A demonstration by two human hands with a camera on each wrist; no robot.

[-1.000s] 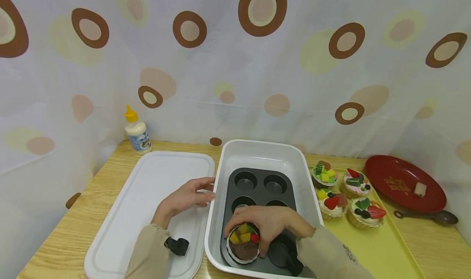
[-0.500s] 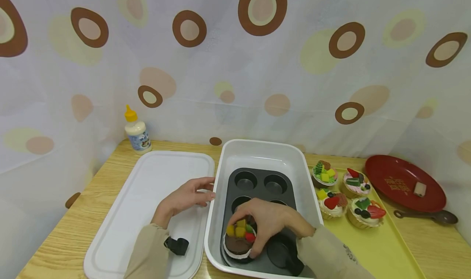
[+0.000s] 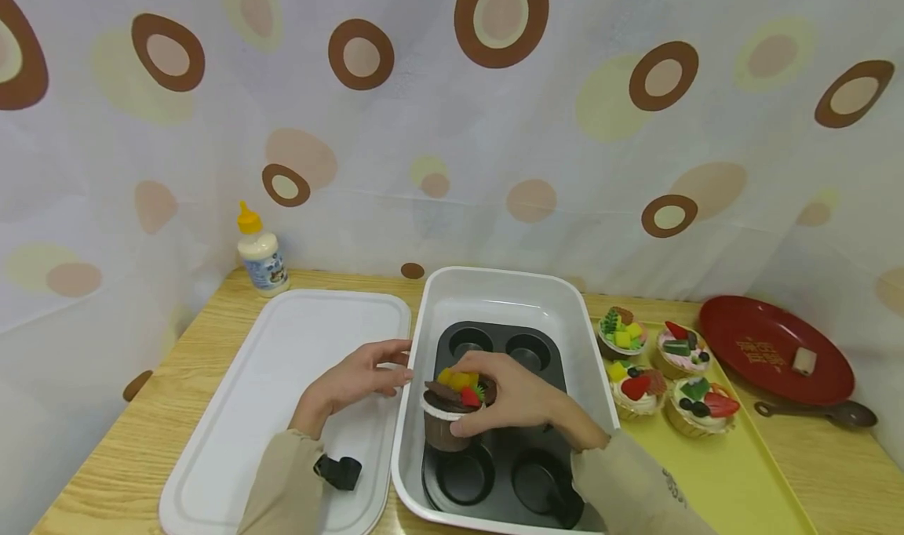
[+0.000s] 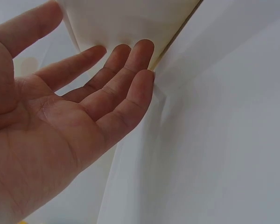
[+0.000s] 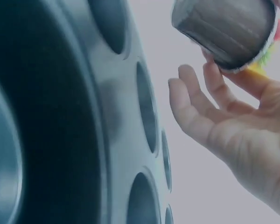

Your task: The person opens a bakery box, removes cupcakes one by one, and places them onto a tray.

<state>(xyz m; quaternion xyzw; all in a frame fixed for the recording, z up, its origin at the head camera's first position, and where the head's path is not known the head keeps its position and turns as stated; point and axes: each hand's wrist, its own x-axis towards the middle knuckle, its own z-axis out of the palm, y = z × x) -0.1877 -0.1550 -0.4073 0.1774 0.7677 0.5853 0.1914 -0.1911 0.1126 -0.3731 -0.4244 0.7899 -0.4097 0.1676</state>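
My right hand (image 3: pixel 512 394) holds a chocolate cupcake (image 3: pixel 442 434) by its upper edge, thumb on the near side and fingers on the far side. Topped with yellow cubes and a red berry, the cupcake is raised above the dark muffin tin (image 3: pixel 500 343). In the right wrist view its brown wrapper (image 5: pixel 228 30) is apart from the tin. The tin lies inside a deep white tub (image 3: pixel 494 293). At the tub's left side, my left hand (image 3: pixel 353 382) has its fingertips at the wall, fingers loosely bent and holding nothing.
A white lid (image 3: pixel 311 331) lies left of the tub, below my left forearm. To the right is a yellow tray (image 3: pixel 720 480) with several fruit-topped cupcakes (image 3: pixel 639 390). A red plate (image 3: pixel 763 339), a brown spoon (image 3: pixel 847 414) and a squeeze bottle (image 3: pixel 263 256) stand farther out.
My right hand has lifted the chocolate cupcake out of the near left cup of the tin, up and away from me. That cup now shows bare. My left hand has stayed put.
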